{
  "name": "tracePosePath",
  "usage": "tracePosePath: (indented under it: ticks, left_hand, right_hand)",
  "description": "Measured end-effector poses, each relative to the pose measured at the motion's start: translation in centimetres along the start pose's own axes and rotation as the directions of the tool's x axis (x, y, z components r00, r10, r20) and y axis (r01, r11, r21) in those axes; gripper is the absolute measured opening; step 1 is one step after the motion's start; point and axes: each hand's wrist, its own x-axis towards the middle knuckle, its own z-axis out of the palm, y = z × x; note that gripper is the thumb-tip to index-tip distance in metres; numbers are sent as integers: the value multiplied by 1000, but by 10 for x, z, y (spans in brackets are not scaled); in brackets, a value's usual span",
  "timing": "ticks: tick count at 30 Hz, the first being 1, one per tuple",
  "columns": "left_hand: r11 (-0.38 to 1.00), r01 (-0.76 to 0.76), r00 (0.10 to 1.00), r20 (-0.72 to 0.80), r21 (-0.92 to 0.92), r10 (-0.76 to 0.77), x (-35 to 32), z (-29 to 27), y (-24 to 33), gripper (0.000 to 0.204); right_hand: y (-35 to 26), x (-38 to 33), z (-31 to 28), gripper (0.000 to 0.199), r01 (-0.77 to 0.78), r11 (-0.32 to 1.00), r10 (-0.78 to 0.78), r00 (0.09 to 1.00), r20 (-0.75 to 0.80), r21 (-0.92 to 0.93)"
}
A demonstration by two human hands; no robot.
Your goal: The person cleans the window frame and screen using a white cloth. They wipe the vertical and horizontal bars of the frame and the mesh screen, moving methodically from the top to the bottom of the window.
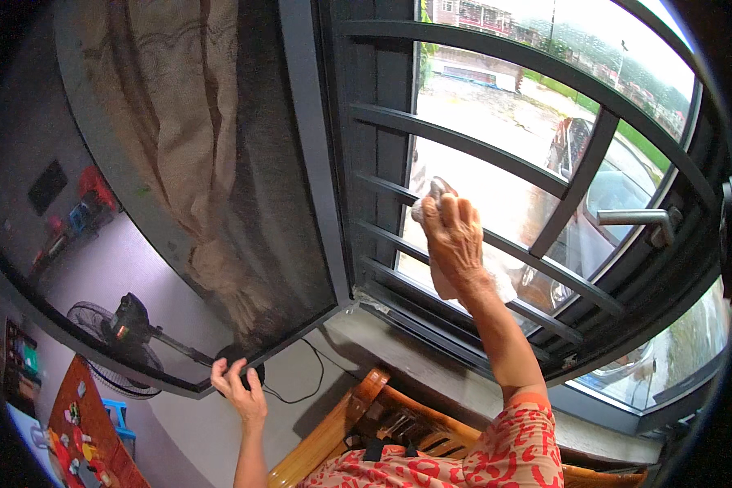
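My right hand (455, 236) reaches up between the dark window bars (455, 134), its fingers closed on a pale cloth (500, 285). The cloth is bunched at the fingertips and hangs below the wrist, by the window pane (484, 167). Lower left, my left hand (242, 393) is raised with its fingers spread and slightly bent. Its fingertips are at the bottom edge of a swung-out mesh screen (289, 244) in a dark frame; whether they press on it is hard to tell. Nothing shows in that hand.
A metal window handle (638, 217) juts out at the right. Below the sill (431, 358) stands a wooden slatted bench (374, 390). A black cable (321, 378) runs along the wall. A fan (130, 325), a brown curtain (183, 122) and a red-brown table (77, 407) with small items are at the left.
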Motion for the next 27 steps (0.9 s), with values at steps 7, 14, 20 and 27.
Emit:
tracePosePath:
  ticks: [7, 14, 20, 27]
  left_hand:
    - [999, 38, 986, 167, -38, -31, -20, 3, 0, 22]
    - [996, 40, 961, 276, -76, -18, -19, 12, -13, 20]
    - [987, -2, 927, 369, -159, 61, -15, 31, -3, 21]
    - [975, -27, 919, 378, -219, 110, -24, 45, 20, 15]
  right_hand:
    - [-36, 43, 50, 37, 159, 986, -160, 986, 33, 44]
    - [-67, 72, 80, 31, 73, 997, -72, 992, -100, 10]
    - [-53, 50, 66, 37, 32, 995, -41, 995, -90, -97]
    - [-26, 23, 28, 39, 24, 983, -28, 999, -22, -180]
